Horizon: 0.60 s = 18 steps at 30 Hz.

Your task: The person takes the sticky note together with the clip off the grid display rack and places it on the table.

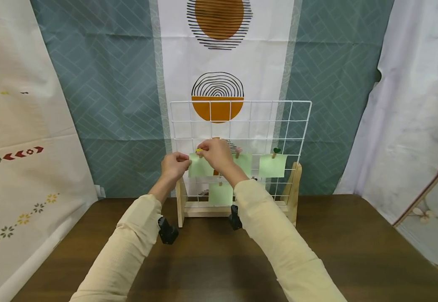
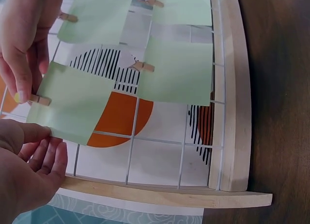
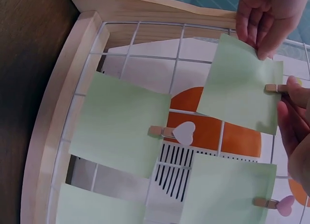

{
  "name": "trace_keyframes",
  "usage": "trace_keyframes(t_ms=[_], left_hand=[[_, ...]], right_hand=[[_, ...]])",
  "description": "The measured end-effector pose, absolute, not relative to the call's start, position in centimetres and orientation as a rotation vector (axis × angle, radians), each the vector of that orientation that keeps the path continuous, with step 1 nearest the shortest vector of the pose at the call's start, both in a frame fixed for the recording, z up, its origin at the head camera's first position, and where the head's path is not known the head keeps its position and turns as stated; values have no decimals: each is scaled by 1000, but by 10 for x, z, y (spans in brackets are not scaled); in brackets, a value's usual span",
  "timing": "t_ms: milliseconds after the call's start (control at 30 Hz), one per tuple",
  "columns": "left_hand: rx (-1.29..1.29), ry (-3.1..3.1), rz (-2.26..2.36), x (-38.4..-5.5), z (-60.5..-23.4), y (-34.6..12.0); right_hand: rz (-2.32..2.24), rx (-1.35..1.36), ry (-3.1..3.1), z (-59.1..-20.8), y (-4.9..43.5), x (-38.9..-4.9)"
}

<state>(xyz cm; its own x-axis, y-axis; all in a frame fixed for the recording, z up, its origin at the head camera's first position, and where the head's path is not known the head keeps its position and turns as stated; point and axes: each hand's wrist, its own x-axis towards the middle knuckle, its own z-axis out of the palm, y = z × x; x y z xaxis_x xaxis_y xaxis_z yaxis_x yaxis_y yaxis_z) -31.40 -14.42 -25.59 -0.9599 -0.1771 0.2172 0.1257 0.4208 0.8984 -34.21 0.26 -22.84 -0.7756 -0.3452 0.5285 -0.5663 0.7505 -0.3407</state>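
A pale green paper square (image 1: 201, 167) lies against a white wire grid (image 1: 298, 121) at its left side. My left hand (image 1: 174, 167) pinches the paper's left edge between thumb and fingers. With thumb and forefinger my right hand (image 1: 216, 154) holds a small wooden clothespin (image 2: 41, 101) with a yellow top. The clothespin's tip sits over the paper's upper edge; whether it also grips a wire cannot be seen. In the right wrist view, my left hand (image 3: 271, 21) and the clothespin (image 3: 275, 88) are at neighbouring edges of the paper (image 3: 242, 83).
More green squares hang on the grid from clothespins, one at the right (image 1: 272, 167) and one lower down (image 1: 220, 194). A wooden stand (image 1: 295, 193) holds the grid upright on a dark brown table (image 1: 204, 260). Patterned cloths hang behind and at both sides.
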Motion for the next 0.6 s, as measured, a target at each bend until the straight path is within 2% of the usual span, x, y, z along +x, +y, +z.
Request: trace_keyframes(t_ms=[600], left_hand=[[60,-2367,-1591,-313,-255,-143]], right_hand=[[671,595,-2420,-226,3,-335]])
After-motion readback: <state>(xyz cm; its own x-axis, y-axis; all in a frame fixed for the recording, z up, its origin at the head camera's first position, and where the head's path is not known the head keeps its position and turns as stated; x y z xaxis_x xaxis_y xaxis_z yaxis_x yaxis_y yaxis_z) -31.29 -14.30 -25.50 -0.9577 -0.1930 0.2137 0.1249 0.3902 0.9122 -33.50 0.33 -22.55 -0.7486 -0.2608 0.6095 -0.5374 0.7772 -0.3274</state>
